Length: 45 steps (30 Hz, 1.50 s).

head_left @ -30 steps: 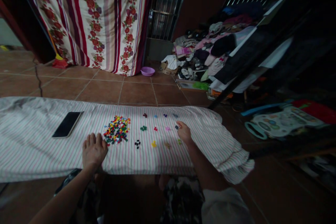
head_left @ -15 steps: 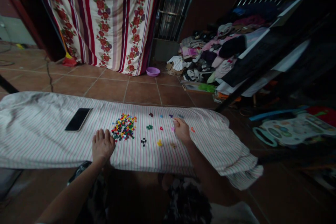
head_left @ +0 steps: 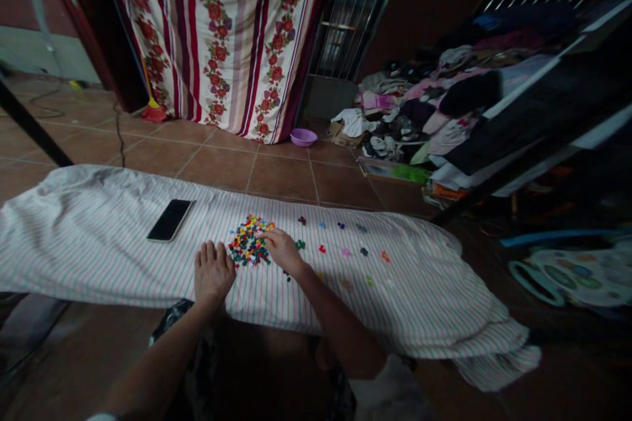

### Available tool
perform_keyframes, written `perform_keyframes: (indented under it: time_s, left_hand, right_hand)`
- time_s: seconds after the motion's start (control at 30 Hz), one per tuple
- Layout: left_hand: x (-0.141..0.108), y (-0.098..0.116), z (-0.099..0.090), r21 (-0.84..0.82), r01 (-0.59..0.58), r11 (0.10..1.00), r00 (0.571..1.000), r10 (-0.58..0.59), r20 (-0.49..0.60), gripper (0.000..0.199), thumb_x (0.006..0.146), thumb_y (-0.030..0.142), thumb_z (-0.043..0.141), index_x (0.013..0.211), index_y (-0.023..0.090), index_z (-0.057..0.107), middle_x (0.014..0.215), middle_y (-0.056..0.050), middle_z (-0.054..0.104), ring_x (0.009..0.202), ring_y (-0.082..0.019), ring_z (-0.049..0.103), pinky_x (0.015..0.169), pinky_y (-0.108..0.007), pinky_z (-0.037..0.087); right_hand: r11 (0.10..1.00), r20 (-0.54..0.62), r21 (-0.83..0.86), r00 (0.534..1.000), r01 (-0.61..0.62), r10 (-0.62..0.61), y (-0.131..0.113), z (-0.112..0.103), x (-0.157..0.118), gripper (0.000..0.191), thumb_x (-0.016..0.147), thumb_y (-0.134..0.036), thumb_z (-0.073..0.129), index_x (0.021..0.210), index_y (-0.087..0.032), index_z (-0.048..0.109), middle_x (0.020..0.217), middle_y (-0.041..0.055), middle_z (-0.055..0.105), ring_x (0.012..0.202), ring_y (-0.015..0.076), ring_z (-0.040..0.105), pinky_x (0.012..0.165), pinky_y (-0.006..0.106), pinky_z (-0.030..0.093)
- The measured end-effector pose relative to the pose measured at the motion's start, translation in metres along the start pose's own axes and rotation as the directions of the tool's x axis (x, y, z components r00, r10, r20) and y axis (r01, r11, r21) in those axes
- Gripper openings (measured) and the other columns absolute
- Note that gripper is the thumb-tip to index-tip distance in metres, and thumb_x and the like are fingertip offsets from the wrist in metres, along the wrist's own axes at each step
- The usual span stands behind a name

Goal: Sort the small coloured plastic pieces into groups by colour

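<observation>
A mixed heap of tiny coloured pieces point(head_left: 245, 247), bead-like and too small to name exactly, lies on a striped cloth point(head_left: 162, 276). My left hand point(head_left: 214, 273) rests flat beside the heap's lower left edge, fingers stretched out. At the heap's right side, my right hand point(head_left: 284, 252) has thumb and fingers pinched together over the pieces; what lies between the fingertips is hidden. To its right are small single-colour groups, among them red pieces point(head_left: 322, 248), pink pieces point(head_left: 345, 251), orange pieces point(head_left: 385, 256) and dark green pieces point(head_left: 300, 245). My right forearm partly covers the yellow and black groups.
A phone point(head_left: 170, 220) lies on the cloth left of the heap. Beyond the cloth, a purple basin point(head_left: 303, 137) stands on the tiled floor near a flowered curtain point(head_left: 241, 33). A large pile of clothes point(head_left: 409, 105) is at the back right.
My right hand has moved left from the sorted groups to the heap, uncovering a dark grey group. My left hand stays flat by the heap. The whole view has shifted.
</observation>
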<state>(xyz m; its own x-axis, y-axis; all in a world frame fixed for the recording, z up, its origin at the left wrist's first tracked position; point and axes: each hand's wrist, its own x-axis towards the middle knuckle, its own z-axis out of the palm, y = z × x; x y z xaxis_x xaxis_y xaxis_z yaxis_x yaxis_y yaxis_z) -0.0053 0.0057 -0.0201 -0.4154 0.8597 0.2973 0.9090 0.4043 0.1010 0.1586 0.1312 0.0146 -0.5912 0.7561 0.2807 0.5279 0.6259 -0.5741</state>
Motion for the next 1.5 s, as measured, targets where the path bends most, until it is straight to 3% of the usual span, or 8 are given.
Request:
perform_keyframes:
  time_s: [0.17,0.33,0.57,1.0,1.23,1.5]
  left_hand:
    - [0.001,0.000,0.001,0.021,-0.006,1.000,1.000,0.006,-0.010,0.052,0.092,0.029,0.036,0.133,0.003,0.052,0.140,-0.027,0.048,0.134,-0.037,0.040,0.109,-0.050,0.030]
    - [0.001,-0.001,0.006,0.043,-0.014,0.999,1.000,0.015,-0.025,0.051,0.092,0.029,0.037,0.133,0.004,0.052,0.140,-0.027,0.048,0.134,-0.037,0.041,0.109,-0.050,0.030]
    - [0.001,-0.001,0.008,0.019,-0.012,1.000,0.999,0.012,-0.037,0.051,0.092,0.029,0.038,0.133,0.003,0.053,0.140,-0.027,0.048,0.135,-0.037,0.041,0.110,-0.051,0.031]
    - [0.002,0.000,0.006,-0.004,-0.008,1.000,0.997,0.008,-0.074,0.049,0.090,0.027,0.041,0.130,0.003,0.056,0.137,-0.027,0.051,0.132,-0.037,0.044,0.109,-0.051,0.034]
    - [0.002,0.001,0.004,0.006,0.000,1.000,0.999,0.001,-0.043,0.050,0.089,0.027,0.041,0.131,0.003,0.055,0.138,-0.027,0.050,0.133,-0.036,0.044,0.110,-0.050,0.032]
    - [0.001,0.000,0.007,0.046,-0.013,0.999,0.998,0.016,-0.068,0.050,0.090,0.028,0.039,0.131,0.004,0.055,0.138,-0.026,0.051,0.133,-0.037,0.044,0.109,-0.050,0.033]
  right_hand:
    - [0.996,0.121,-0.082,0.993,0.020,-0.010,-0.026,0.023,0.022,0.031,0.091,-0.015,0.048,0.109,-0.022,0.073,0.104,0.0070,0.070,0.100,0.0180,0.061,0.094,0.029,0.044]
    - [0.974,0.173,-0.219,0.981,-0.048,0.088,-0.043,0.034,0.041,0.031,0.094,-0.020,0.046,0.110,-0.026,0.073,0.106,0.0076,0.068,0.105,0.0200,0.058,0.093,0.030,0.043]
    - [0.919,0.263,-0.389,0.949,-0.062,0.176,-0.055,0.038,0.059,0.034,0.095,-0.020,0.042,0.109,-0.023,0.073,0.111,0.0110,0.065,0.108,0.0222,0.057,0.088,0.030,0.044]
    - [0.866,0.396,-0.492,0.909,0.092,0.128,-0.066,0.033,0.075,0.033,0.092,-0.013,0.045,0.109,-0.018,0.073,0.114,0.0134,0.063,0.114,0.0228,0.052,0.092,0.030,0.043]
    - [0.865,0.410,-0.492,0.902,0.093,0.136,-0.066,0.034,0.079,0.032,0.090,-0.008,0.046,0.108,-0.017,0.072,0.112,0.0135,0.065,0.113,0.0222,0.055,0.093,0.031,0.043]
    - [0.918,0.330,-0.397,0.933,-0.002,0.145,-0.054,0.041,0.071,0.028,0.090,-0.010,0.048,0.103,-0.019,0.071,0.108,0.0115,0.066,0.108,0.0198,0.058,0.087,0.028,0.044]
